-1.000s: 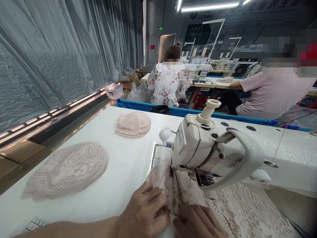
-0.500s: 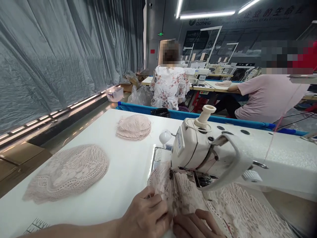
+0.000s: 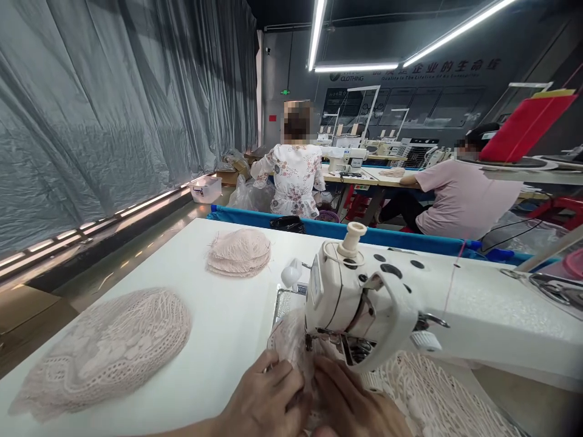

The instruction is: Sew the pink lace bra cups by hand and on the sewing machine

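Pale pink lace fabric [image 3: 291,334] lies under the needle area of a white sewing machine [image 3: 410,303], and more of it spreads out to the right below the machine arm. My left hand [image 3: 268,394], its fingers curled, grips the lace left of the needle. Beside it, my right hand [image 3: 353,403] has its fingers bent and closed on the lace just in front of the presser foot. The fingertips of both hands are partly hidden. The needle itself is too small to make out.
On the white table [image 3: 218,328] lie a large stack of lace pieces [image 3: 109,346] and a smaller lace stack [image 3: 239,252]. A blue cloth trough [image 3: 387,238] runs along the far edge. Ahead sit two people, and a red thread cone [image 3: 526,127] stands at right.
My right hand has moved forward, closer to the needle. My left hand stays on the lace, close to its former place. The view has tilted upward.
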Motion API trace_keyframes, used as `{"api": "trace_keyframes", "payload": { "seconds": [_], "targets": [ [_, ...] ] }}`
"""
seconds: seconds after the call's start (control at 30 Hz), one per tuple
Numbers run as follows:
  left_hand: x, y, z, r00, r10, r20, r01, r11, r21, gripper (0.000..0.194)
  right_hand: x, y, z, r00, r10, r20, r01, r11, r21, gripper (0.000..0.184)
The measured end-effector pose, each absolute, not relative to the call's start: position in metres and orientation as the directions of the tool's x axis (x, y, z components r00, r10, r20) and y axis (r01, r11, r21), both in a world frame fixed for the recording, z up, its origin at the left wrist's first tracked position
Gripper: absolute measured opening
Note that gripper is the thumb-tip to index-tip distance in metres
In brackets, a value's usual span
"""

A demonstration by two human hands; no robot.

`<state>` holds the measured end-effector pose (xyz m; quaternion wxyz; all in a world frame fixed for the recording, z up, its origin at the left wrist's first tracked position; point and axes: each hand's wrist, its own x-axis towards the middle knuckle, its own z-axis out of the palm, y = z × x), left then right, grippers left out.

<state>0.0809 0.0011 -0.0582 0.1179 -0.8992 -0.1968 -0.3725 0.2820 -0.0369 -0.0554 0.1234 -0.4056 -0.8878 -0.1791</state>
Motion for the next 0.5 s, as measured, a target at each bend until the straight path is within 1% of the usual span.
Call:
{"api": "trace_keyframes", "payload": {
  "seconds": [0.1,0.2,0.23,0.33,0.43,0.5],
  "targets": [
    [0.08,0.011,-0.056,0.69,0.281,0.667,0.436,-0.897,-0.073,0.02,0.281,-0.027,-0.058,-0.62,0.668,0.411,0.784,0.553,0.283,0.064],
    [0.08,0.02,-0.054,0.728,0.322,0.605,0.45,-0.89,-0.068,0.028,0.282,-0.021,-0.059,-0.605,0.603,0.521,0.793,0.515,0.325,0.059],
    [0.08,0.022,-0.053,0.739,0.34,0.581,0.456,-0.888,-0.059,0.03,0.284,-0.019,-0.061,-0.608,0.589,0.532,0.791,0.507,0.342,0.057],
    [0.081,0.026,-0.051,0.758,0.392,0.521,0.469,-0.883,-0.018,0.03,0.292,-0.017,-0.073,-0.624,0.584,0.52,0.781,0.445,0.438,0.054],
    [0.082,0.026,-0.051,0.757,0.415,0.504,0.471,-0.882,0.018,0.026,0.303,-0.017,-0.091,-0.64,0.603,0.476,0.754,0.371,0.542,0.054],
    [0.082,0.026,-0.052,0.757,0.42,0.501,0.472,-0.881,0.025,0.025,0.307,-0.018,-0.096,-0.643,0.619,0.45,0.745,0.373,0.553,0.055]
  ]
}}
